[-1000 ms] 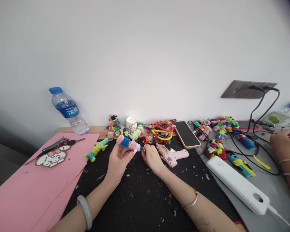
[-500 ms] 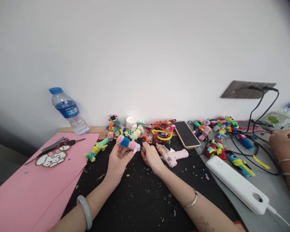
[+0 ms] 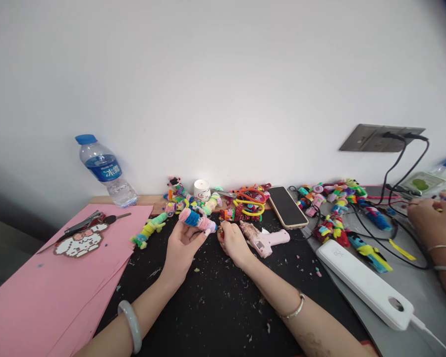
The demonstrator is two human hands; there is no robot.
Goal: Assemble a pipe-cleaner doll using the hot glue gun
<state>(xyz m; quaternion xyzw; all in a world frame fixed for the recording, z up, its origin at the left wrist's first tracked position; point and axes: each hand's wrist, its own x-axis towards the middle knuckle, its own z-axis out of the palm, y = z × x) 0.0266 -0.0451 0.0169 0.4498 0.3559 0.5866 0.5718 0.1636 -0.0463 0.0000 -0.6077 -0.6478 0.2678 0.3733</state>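
- My left hand [image 3: 182, 244] grips the pipe-cleaner figure [image 3: 197, 220] above the black mat [image 3: 215, 302]; its long axis runs left-to-right, tilting down rightward.
- It's fuzzy, banded pink, blue and lilac.
- My right hand [image 3: 233, 242] is closed at its right tip.

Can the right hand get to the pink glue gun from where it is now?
Probably yes. The glue gun lies on the black mat just beside the right hand, with nothing between them, though that hand pinches a small red piece.
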